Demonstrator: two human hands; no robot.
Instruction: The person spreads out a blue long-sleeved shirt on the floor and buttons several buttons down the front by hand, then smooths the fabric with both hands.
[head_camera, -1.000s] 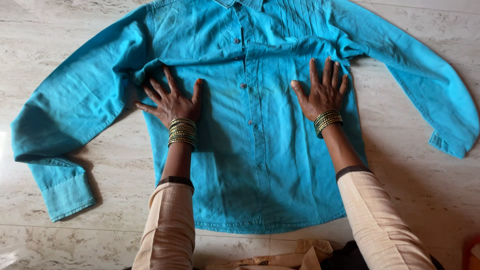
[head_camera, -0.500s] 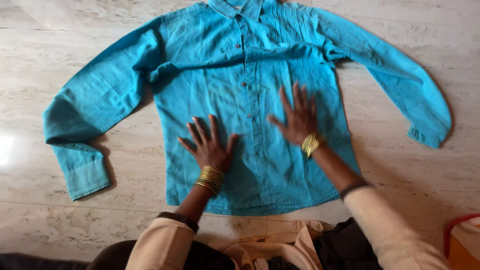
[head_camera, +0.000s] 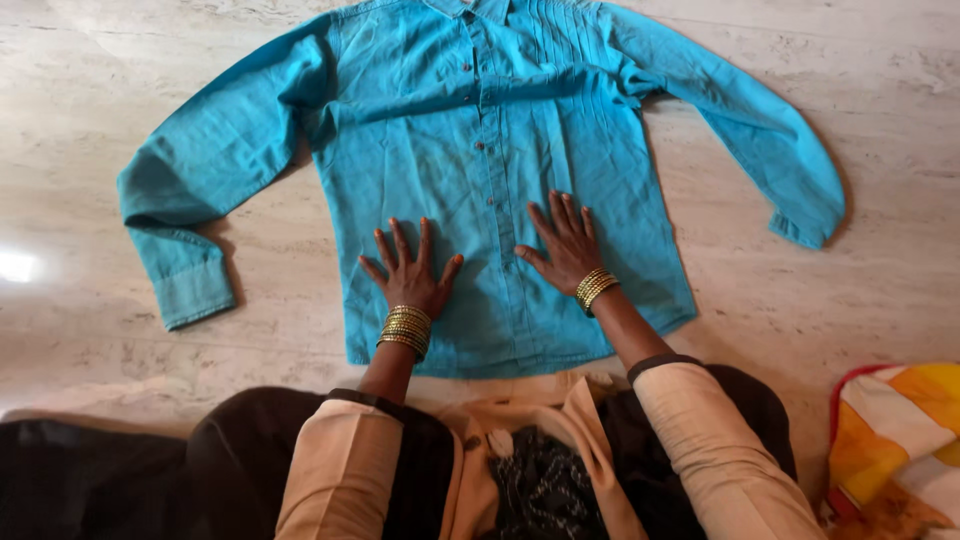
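A turquoise long-sleeved shirt (head_camera: 470, 130) lies buttoned and front-up on a pale marble floor (head_camera: 820, 300), both sleeves spread outward. My left hand (head_camera: 412, 270) rests flat on the shirt's lower front, left of the button strip, fingers apart. On the other side of the button strip, my right hand (head_camera: 563, 243) lies flat with spread fingers. Both wrists carry gold bangles. A horizontal crease crosses the shirt's chest.
A folded cloth striped in orange, yellow and white (head_camera: 895, 440) lies on the floor at the lower right. My lap, in dark and beige clothing (head_camera: 520, 470), fills the bottom edge just below the shirt's hem.
Both hands slid down the shirt from the chest to the lower front. The view pulled back, so the whole shirt and the striped cloth now show.
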